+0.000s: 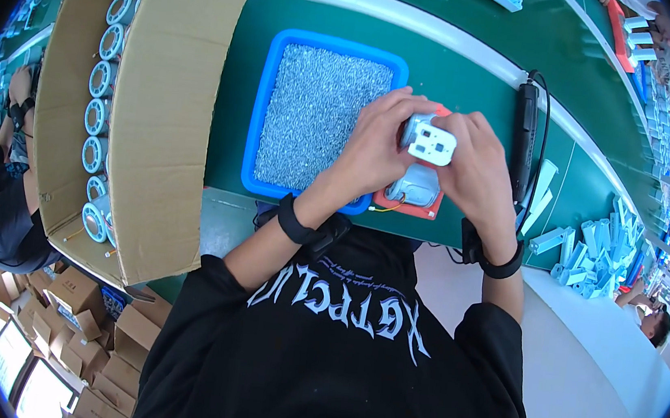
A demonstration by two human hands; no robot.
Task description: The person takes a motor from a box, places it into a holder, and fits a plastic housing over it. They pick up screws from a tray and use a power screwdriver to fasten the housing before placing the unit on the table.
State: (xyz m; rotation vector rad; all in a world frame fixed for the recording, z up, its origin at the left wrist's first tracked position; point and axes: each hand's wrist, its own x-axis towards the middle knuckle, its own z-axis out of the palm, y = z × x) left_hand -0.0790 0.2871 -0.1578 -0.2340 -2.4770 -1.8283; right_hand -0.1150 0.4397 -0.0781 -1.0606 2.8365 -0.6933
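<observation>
A pale plastic part point(432, 143), its flat white end pierced by square openings, is held above a green worktable point(463, 76) between a worker's two hands. The left hand point(381, 140) is clamped on its left side; the right hand point(480, 161) is closed against its right. Just below, a second pale housing point(421, 184) with a yellow wire point(388, 208) sits on a red fixture point(424, 213). Beside the left hand stands a blue tray point(257, 119) filled with small grey pieces point(320, 118). To the right lie a black corded tool point(524, 139) and a heap of pale blocks point(592, 252). An open carton point(174, 110) at left holds a row of round-ended white parts point(97, 116). Large white lettering with a smaller line of print crosses the worker's black shirt point(316, 387); faint marks on the stacked boxes point(74, 296) at lower left are too small to read.
</observation>
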